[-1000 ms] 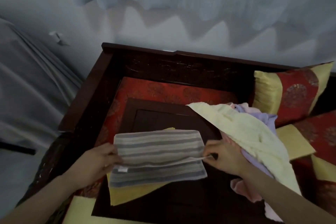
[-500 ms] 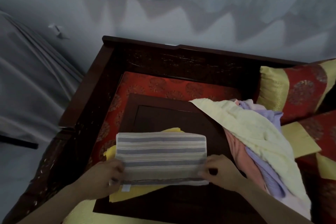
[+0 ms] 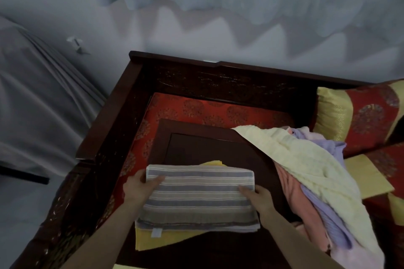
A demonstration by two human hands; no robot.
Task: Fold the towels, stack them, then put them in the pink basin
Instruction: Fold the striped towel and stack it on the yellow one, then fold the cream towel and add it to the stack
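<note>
A grey striped towel [image 3: 199,197] lies folded in a rectangle on a yellow towel [image 3: 172,239], both on a small dark wooden table [image 3: 207,148]. My left hand [image 3: 140,185] grips the striped towel's far left corner, thumb on top. At its right edge my right hand [image 3: 254,195] holds the cloth with fingers on top. Beside them on the right is a loose heap of towels: pale yellow [image 3: 306,166], lilac [image 3: 323,214] and pink [image 3: 293,199]. No pink basin is in view.
The small table stands on a red patterned cushion [image 3: 196,109] inside a dark carved wooden seat frame [image 3: 218,78]. A red and gold pillow [image 3: 358,113] leans at the right. A grey curtain [image 3: 32,94] hangs at the left.
The striped towel's near half has been folded over, so it is now a flat, neater rectangle. Both hands slid from its near edge up to its far corners.
</note>
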